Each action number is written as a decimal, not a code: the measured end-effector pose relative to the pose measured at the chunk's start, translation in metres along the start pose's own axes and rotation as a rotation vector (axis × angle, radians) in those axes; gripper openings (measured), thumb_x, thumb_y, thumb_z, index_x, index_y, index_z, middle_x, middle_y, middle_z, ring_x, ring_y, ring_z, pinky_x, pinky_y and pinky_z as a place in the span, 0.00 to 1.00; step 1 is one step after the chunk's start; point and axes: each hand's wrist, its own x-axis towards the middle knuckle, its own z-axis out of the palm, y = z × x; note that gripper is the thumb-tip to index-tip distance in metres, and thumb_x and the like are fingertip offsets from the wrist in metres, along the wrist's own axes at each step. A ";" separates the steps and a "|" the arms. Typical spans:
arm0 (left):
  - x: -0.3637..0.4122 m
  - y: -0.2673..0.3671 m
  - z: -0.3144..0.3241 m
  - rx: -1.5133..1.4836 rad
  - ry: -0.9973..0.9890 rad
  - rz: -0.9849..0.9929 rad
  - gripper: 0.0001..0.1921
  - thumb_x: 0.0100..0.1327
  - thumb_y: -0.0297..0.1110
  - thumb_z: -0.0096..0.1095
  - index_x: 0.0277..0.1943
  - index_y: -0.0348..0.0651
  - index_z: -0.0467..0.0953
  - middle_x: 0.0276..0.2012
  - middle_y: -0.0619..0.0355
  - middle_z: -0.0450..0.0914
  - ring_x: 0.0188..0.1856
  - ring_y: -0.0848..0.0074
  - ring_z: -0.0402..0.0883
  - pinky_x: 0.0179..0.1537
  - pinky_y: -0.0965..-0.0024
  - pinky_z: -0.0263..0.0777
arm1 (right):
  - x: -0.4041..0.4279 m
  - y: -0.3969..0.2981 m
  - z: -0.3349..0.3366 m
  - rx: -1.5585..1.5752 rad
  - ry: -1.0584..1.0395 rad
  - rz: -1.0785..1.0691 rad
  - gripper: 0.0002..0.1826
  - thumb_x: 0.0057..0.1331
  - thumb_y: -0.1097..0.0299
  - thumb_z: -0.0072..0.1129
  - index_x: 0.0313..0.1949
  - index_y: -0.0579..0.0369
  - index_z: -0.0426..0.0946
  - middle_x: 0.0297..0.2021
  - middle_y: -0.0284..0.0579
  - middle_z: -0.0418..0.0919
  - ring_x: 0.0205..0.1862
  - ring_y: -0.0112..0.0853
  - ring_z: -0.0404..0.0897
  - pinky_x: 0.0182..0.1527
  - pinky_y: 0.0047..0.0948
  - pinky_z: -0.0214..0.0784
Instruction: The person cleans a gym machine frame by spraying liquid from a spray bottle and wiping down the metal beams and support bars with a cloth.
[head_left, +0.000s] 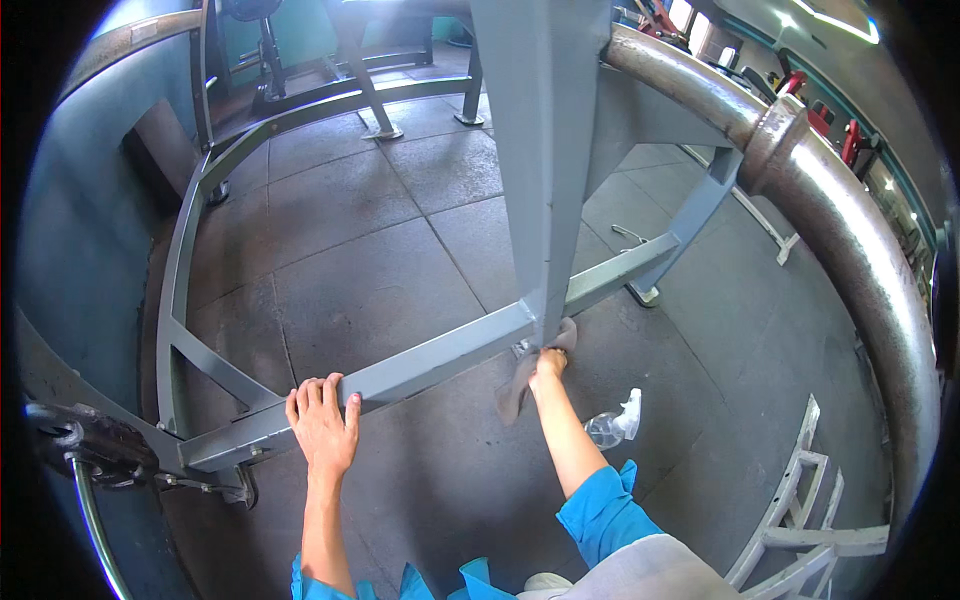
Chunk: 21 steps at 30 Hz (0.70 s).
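Note:
My left hand (324, 426) rests on the grey metal crossbar (435, 360) of a gym machine frame, its fingers draped over the top face. At the foot of the grey upright post (551, 187), my right hand (551, 363) grips a greyish-brown cloth (516, 390) against the metal. Part of the cloth hangs below the hand and another part shows behind it. A clear spray bottle (611, 429) with a white trigger head lies on the floor, right of my right forearm.
A thick, worn metal tube (840, 187) curves down the right side. White metal framework (795, 525) stands at lower right. At lower left is a black fitting with a chrome rod (97, 517). Dark rubber tiles (375, 277) cover the floor. A blue wall (82, 225) runs along the left.

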 end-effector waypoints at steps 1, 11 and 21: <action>-0.001 -0.001 -0.002 0.007 -0.008 -0.001 0.19 0.62 0.45 0.53 0.52 0.45 0.72 0.47 0.53 0.73 0.58 0.63 0.66 0.64 0.52 0.49 | -0.003 0.000 0.007 0.059 0.007 0.018 0.16 0.67 0.75 0.42 0.54 0.57 0.71 0.48 0.41 0.74 0.46 0.33 0.72 0.51 0.31 0.63; 0.001 -0.004 -0.006 -0.002 -0.006 -0.004 0.19 0.63 0.45 0.52 0.53 0.45 0.71 0.46 0.53 0.72 0.58 0.62 0.65 0.64 0.52 0.48 | -0.093 -0.065 0.028 0.274 -0.105 -0.086 0.24 0.63 0.86 0.44 0.60 0.64 0.66 0.56 0.45 0.71 0.54 0.30 0.70 0.58 0.26 0.59; -0.003 -0.007 0.000 -0.078 0.022 0.006 0.20 0.62 0.47 0.54 0.52 0.45 0.71 0.47 0.53 0.73 0.58 0.62 0.66 0.65 0.52 0.48 | -0.175 -0.174 0.041 0.073 -0.311 -0.679 0.15 0.68 0.69 0.52 0.47 0.70 0.73 0.40 0.43 0.78 0.44 0.27 0.71 0.50 0.25 0.61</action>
